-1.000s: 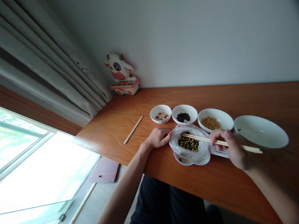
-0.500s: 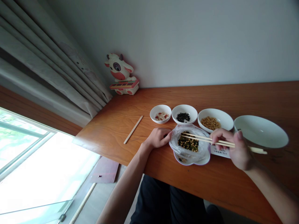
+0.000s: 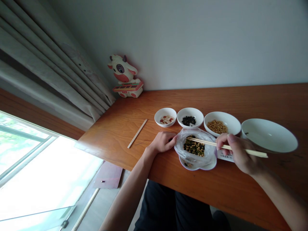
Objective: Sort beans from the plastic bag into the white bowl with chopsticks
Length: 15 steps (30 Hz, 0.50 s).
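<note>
The chopsticks (image 3: pixel 205 142) are gripped in the right hand (image 3: pixel 240 154), at three o'clock from the plastic bag (image 3: pixel 210 153), and their tips are lowered over the dark-and-yellow mixture (image 3: pixel 194 148) inside it. Compared with half a second ago, the sticks are drawn closer together and their rear ends are shifted towards nine o'clock. The left hand (image 3: pixel 164 142) is rested on the tabletop (image 3: pixel 163 173) at nine o'clock, unchanged, with its fingers laid against the bag's edge; whether the bag is pinched cannot be told. The bag is set in a scalloped dish (image 3: pixel 204 166). Around it, unmoved, black beans (image 3: pixel 189 121) are held in a bowl at twelve o'clock, and yellow beans (image 3: pixel 218 126) in another between one and two. A large white bowl (image 3: pixel 271 136) is placed near three o'clock, beyond the right hand.
</note>
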{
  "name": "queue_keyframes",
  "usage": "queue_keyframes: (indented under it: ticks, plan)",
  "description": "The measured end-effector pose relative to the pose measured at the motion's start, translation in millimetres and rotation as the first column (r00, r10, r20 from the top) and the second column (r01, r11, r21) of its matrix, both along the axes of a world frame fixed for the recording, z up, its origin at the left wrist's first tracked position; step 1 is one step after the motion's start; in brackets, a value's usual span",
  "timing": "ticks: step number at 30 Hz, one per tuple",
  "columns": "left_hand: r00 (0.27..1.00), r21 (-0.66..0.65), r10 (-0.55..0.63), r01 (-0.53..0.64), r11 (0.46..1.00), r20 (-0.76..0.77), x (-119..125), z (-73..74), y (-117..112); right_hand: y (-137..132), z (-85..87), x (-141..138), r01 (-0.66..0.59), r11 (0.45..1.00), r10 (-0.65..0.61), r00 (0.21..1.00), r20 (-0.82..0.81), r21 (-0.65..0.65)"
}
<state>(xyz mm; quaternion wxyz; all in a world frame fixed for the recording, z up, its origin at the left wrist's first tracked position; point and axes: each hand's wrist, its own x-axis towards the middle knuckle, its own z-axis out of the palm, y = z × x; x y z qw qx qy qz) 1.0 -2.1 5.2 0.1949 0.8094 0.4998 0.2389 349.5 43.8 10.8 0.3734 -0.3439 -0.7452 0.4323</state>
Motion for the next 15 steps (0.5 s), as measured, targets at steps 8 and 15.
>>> queue_keyframes:
  ticks: [8,15]
  plan:
    - [1.0,0.005,0.008,-0.008,1.0,-0.015,-0.2,-0.6,0.0,2.1,0.4,-2.2,-0.017,1.0,0.019,0.997,-0.07,0.022]
    - [1.0,-0.004,0.005,-0.005,1.0,-0.016,-0.4,-0.9,0.1,2.8,-4.7,-0.8,-0.01,1.0,0.008,0.992,-0.127,-0.017]
